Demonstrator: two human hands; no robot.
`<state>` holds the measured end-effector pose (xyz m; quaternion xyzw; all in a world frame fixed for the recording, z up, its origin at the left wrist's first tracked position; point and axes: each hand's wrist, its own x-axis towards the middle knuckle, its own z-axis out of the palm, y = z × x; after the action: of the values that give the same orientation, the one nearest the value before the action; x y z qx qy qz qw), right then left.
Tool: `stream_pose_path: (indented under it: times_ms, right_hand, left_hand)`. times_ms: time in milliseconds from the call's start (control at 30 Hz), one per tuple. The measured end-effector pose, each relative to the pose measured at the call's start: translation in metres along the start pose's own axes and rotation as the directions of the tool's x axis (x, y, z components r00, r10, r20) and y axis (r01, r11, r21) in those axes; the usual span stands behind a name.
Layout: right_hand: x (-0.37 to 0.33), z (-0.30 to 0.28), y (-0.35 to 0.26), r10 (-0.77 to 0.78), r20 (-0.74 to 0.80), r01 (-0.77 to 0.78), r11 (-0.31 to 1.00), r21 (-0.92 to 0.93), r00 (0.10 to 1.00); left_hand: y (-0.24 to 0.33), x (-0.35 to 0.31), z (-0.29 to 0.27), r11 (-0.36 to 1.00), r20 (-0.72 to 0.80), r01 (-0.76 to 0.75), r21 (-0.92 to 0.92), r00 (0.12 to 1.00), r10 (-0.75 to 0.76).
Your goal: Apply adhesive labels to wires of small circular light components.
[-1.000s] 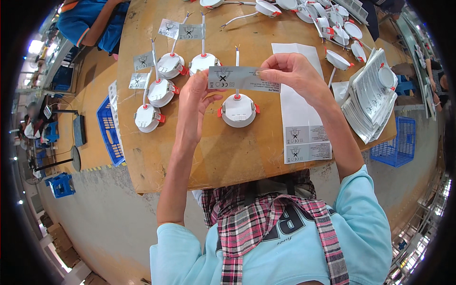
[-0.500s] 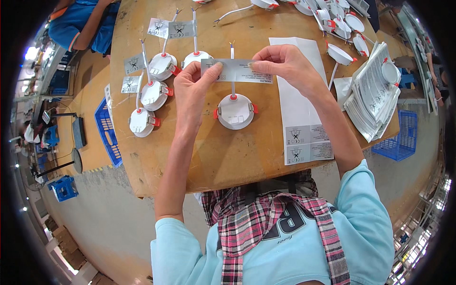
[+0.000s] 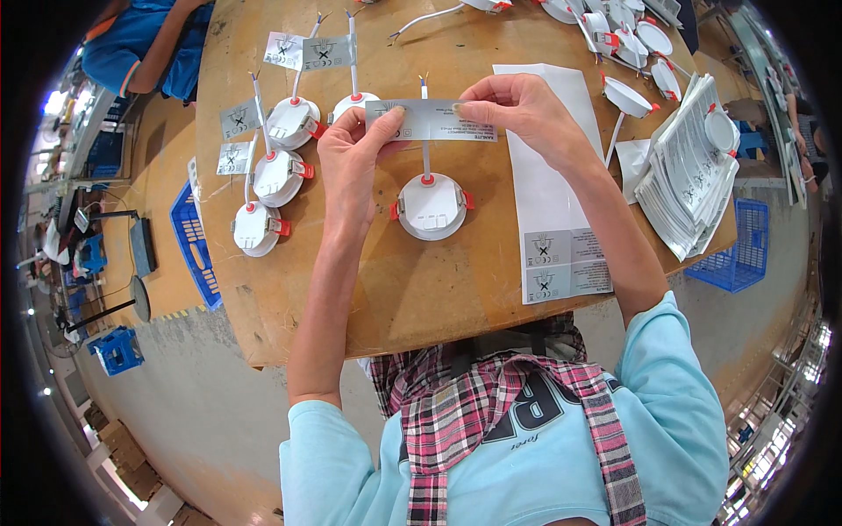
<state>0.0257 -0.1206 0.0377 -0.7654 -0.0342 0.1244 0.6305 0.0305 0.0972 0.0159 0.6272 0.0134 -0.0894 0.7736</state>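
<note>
Over the middle of the brown tabletop (image 3: 351, 302), the person in the light blue shirt holds a silver label (image 3: 443, 127) stretched out flat between two hands. The left hand (image 3: 353, 171) pinches its left end, thumb laid on the face and fingers behind; the right hand (image 3: 524, 116) grips the upper edge toward the other end between thumb and forefinger. The strip crosses in front of a white cable (image 3: 426, 159) rising from a round white lamp (image 3: 432, 210) with red clips, though from here I can't fairly say whether label and cable touch. Toward the left edge, three more lamps (image 3: 279, 180) sit in a slanting row, and a fourth (image 3: 353, 105) is partly covered by the left hand; silver flags (image 3: 326, 53) stick out from their cables. Right of the middle lies a white backing sheet (image 3: 557, 167), its two grey labels (image 3: 568, 263) close to the near edge. A thick stack of printed sheets (image 3: 684, 184) rests by the right edge with a lamp on top, and a heap of lamps (image 3: 627, 39) crowds the far right corner. Beyond the far left corner, a co-worker's blue sleeve (image 3: 118, 61) shows.
</note>
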Motion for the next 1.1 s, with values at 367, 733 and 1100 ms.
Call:
stream_pose_path:
  times_ms: [367,733,1100]
  right_hand:
    - [0.0017,0.0030,0.0037,-0.004,-0.030,0.003,1.000,-0.014,1.000]
    - [0.0005,0.0050,0.0062,-0.028,-0.051,0.028,1.000,-0.009,0.998]
    - [-0.0009,0.0051,0.0072,-0.038,-0.078,0.036,0.999,-0.022,0.996]
  left_hand:
    - [-0.0020,-0.0003,-0.0017,0.999,0.022,0.003,-0.050,1.000,-0.002]
    - [-0.0023,-0.0003,-0.0022,0.996,0.030,0.020,-0.091,0.999,-0.017]
    - [-0.0020,-0.0007,-0.0010,0.990,0.047,0.048,-0.134,0.998,-0.043]
